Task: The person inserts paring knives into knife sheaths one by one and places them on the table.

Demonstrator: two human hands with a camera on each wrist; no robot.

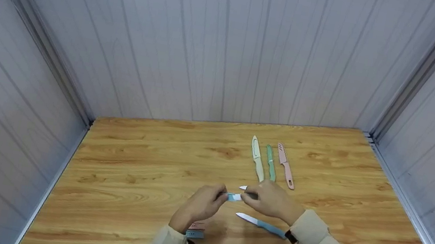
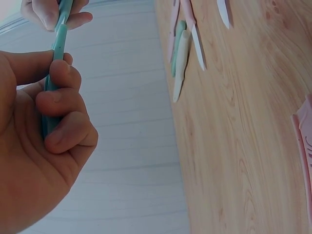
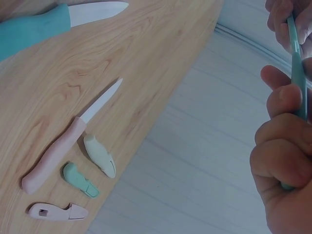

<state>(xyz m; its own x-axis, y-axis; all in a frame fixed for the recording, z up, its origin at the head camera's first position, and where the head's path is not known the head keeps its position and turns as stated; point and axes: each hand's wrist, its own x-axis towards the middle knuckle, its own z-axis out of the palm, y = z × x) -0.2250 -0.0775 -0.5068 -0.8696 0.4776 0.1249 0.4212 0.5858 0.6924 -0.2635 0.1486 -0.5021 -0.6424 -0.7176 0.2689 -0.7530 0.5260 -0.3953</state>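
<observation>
Lining the knife (image 3: 298, 73) up squarely with the teal sheath (image 2: 59, 45), away from the blade's edge, should guard against slips; both sit above the middle of the wood-grained table (image 1: 124, 168), the right hand (image 1: 274, 200) curled round the knife's handle, the left hand (image 1: 201, 203) gripping the sheath. Three sheathed knives (image 1: 270, 161) lie towards the far right, and pale panelled walls (image 1: 240, 45) rise left, far and right.

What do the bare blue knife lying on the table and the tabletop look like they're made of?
The blue handle looks like matte molded plastic, judging by its even color. The blade is smooth and pale: probably metal, possibly ceramic. The tabletop shows wood grain and a faint sheen, perhaps laminate or varnished wood.
</observation>
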